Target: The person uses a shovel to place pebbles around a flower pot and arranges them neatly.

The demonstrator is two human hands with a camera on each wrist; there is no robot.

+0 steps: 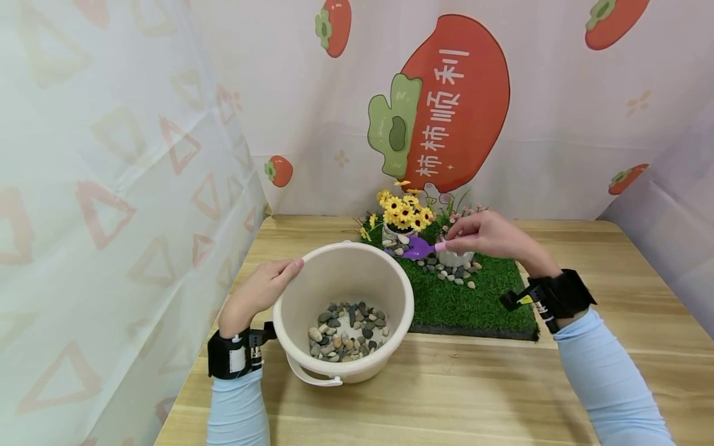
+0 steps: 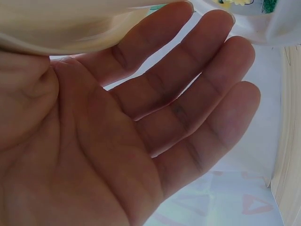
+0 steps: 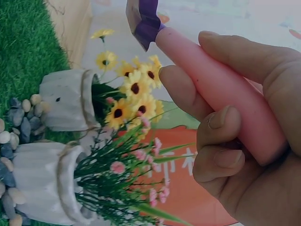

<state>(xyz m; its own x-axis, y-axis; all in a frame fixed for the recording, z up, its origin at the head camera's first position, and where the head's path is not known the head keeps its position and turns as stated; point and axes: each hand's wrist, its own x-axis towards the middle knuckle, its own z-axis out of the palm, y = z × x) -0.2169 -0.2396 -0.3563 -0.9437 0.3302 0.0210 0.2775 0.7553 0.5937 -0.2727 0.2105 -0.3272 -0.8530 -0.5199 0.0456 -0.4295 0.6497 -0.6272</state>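
Pebbles point(image 1: 348, 331) lie in the cream bucket point(image 1: 390, 297), its rim steadied by the left hand point(image 1: 262, 291) with straight fingers. Beyond, the right hand point(image 1: 491, 238) grips a pink-handled purple scoop point(image 1: 421, 248) over the flowerpots point(image 1: 397, 235).

– What is the small scoop point(image 1: 419, 248) like?
– It has a purple blade and a pink handle. The right hand point(image 1: 484, 236) holds it level, the blade over the pebbles point(image 1: 450, 272) at the white pots.
– And the bucket point(image 1: 346, 310)?
– Cream, round, upright on the worktop, with stones point(image 1: 347, 331) inside. The left hand point(image 1: 262, 291) touches its rim.
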